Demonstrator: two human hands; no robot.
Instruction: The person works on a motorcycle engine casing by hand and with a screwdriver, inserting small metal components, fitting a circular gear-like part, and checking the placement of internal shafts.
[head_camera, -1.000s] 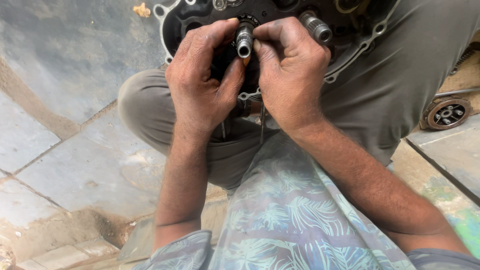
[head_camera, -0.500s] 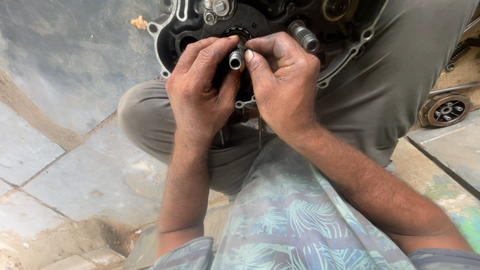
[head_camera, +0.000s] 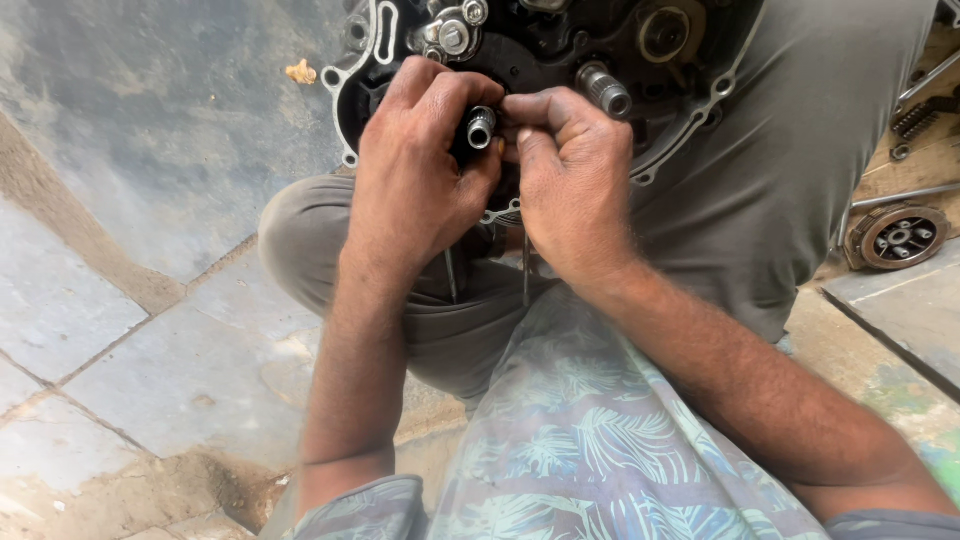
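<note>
Right now both your hands are up at the open engine case (head_camera: 560, 45), which sits propped on your knees at 12 o'clock in the head view.

Your left hand (head_camera: 420, 170) is curled, fingers bent over the top of a short steel shaft (head_camera: 481, 127) that sticks out of the case toward you. Thumb comes up from 6 o'clock and presses the shaft's side. That's a grip on the shaft, not a loose rest.

Your right hand (head_camera: 570, 180) is also closed down, thumb and forefinger pinched together just at 3 o'clock of the shaft end, fingertips touching it or whatever small part sits there. Can't tell if a separate piece is pinched between them; it's hidden by the fingers.

The shaft end is ringed and bright, facing the camera, framed between both thumbs.

Around it:
- A second splined shaft (head_camera: 604, 90) stands free at 2 o'clock of your right knuckles, untouched.
- A silver bolt head and fittings (head_camera: 452, 35) sit at 12 o'clock above your left hand.
- The case's gasket edge runs round the rim, pale against the black inside.
- A round clutch part (head_camera: 895, 237) lies on the floor at 3 o'clock, well apart from your hands.
- A small yellowish scrap (head_camera: 300, 72) lies on the stone floor (head_camera: 120, 330) at 10 o'clock.
</note>
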